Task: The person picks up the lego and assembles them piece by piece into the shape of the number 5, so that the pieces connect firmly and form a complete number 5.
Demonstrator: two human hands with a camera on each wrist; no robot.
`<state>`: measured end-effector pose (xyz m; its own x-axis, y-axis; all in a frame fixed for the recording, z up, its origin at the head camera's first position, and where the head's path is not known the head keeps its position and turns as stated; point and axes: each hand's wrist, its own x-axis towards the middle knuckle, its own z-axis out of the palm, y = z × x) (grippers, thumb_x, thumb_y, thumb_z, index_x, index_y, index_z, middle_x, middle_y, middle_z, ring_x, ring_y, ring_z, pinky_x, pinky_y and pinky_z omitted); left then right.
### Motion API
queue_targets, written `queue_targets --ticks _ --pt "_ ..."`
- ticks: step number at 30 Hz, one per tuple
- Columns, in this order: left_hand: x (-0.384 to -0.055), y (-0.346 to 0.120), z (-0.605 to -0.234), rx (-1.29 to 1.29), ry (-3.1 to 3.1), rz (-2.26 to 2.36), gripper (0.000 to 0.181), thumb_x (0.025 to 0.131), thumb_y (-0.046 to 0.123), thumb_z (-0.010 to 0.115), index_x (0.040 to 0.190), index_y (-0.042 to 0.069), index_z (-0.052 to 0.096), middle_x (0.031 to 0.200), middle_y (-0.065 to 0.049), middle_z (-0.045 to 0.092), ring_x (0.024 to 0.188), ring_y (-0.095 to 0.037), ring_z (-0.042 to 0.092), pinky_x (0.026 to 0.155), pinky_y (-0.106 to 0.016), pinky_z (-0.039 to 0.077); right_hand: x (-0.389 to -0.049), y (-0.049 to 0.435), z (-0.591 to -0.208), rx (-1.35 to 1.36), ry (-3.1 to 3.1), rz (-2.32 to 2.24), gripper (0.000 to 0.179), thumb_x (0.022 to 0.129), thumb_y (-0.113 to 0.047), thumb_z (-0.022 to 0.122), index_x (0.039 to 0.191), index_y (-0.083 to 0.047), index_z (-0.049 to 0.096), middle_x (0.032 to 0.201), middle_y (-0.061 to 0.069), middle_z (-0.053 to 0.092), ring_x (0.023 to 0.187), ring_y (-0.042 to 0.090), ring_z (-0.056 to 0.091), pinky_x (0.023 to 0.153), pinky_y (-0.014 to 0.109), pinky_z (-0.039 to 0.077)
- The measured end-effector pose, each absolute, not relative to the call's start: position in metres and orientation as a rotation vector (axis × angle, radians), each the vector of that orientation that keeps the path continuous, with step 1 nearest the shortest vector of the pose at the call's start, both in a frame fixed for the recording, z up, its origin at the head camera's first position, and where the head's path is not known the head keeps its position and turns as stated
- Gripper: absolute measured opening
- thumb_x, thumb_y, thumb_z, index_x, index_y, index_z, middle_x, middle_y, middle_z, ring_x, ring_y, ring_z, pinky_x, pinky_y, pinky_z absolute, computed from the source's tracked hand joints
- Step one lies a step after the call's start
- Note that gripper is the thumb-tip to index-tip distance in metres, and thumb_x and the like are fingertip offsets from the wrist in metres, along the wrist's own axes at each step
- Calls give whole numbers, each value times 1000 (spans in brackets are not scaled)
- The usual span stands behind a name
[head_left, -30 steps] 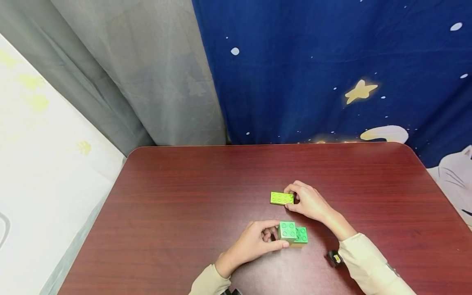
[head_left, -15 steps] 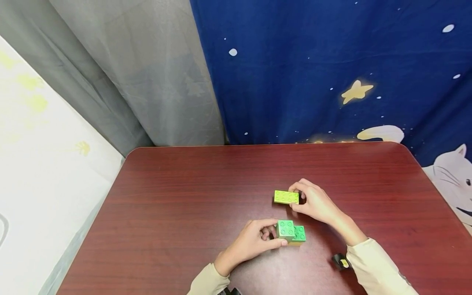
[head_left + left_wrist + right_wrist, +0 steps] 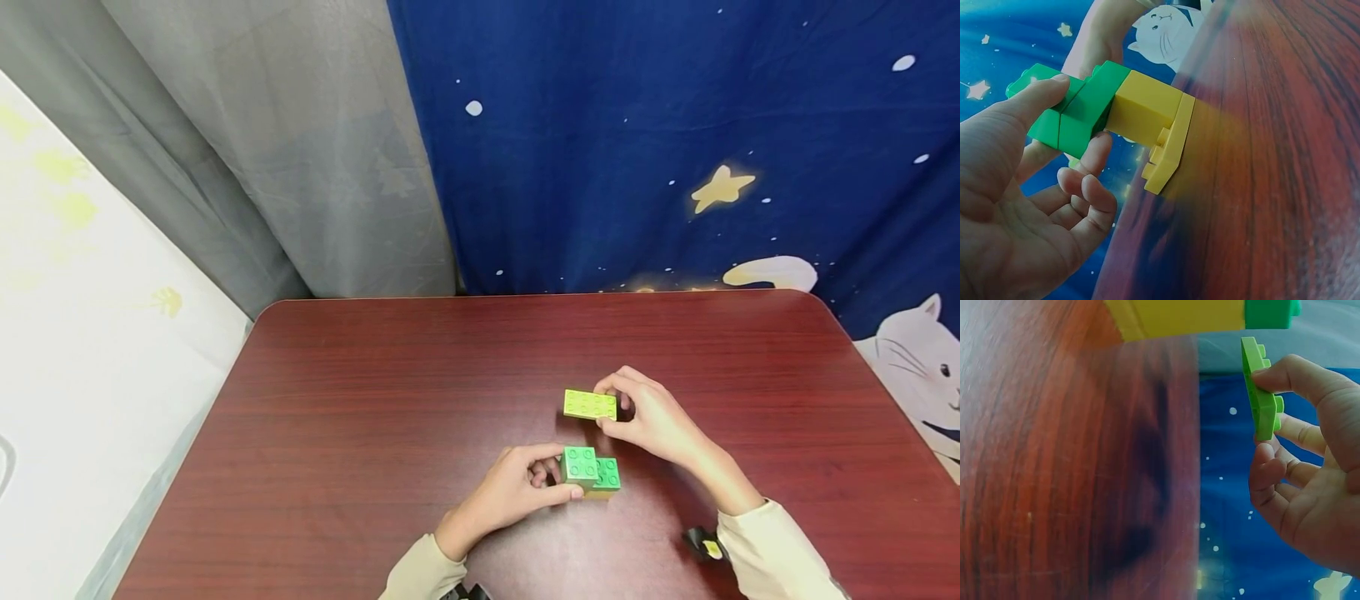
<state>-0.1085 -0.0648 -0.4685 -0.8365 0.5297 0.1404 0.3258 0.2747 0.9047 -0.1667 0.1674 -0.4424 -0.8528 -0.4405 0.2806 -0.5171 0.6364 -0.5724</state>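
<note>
A stack of toy building bricks stands on the table, with a small green brick (image 3: 580,467) on top, a wider green brick (image 3: 1099,107) under it, then a yellow brick (image 3: 1144,106) and a thin yellow plate (image 3: 1172,147) at the bottom. My left hand (image 3: 513,492) pinches the top green brick between thumb and fingers from the left. Farther back, my right hand (image 3: 652,417) holds a flat lime-green brick (image 3: 590,405) by its right end. In the right wrist view this lime brick (image 3: 1261,394) is off the table, studs facing the palm.
The dark red wooden table (image 3: 360,400) spreads around both hands. Behind it hang a grey curtain (image 3: 360,167) and a blue curtain (image 3: 585,150) with stars. A black wrist device (image 3: 705,543) sits by the right sleeve.
My right hand has moved slightly right with the lime-green brick, which looks a little higher off the table. The left hand stays on the stack, almost unmoved.
</note>
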Motion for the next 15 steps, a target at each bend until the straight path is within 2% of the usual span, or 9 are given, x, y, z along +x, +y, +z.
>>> queue_targets --ticks 6,15 --pt "-109 -64 -471 817 2333 1619 30 78 25 75 103 11 66 66 10 54 52 2 37 46 -13 30 -159 170 -434 823 -2679 1049 33 68 -13 78 96 -19 62 83 -10 48 67 7 44 49 20 36" --pt "-108 -64 -469 766 2349 1593 39 77 26 76 109 7 65 67 11 53 51 2 37 47 -13 30 -146 173 -418 841 -2643 1086 37 67 -11 79 97 -22 61 83 -12 47 65 5 43 48 19 37"
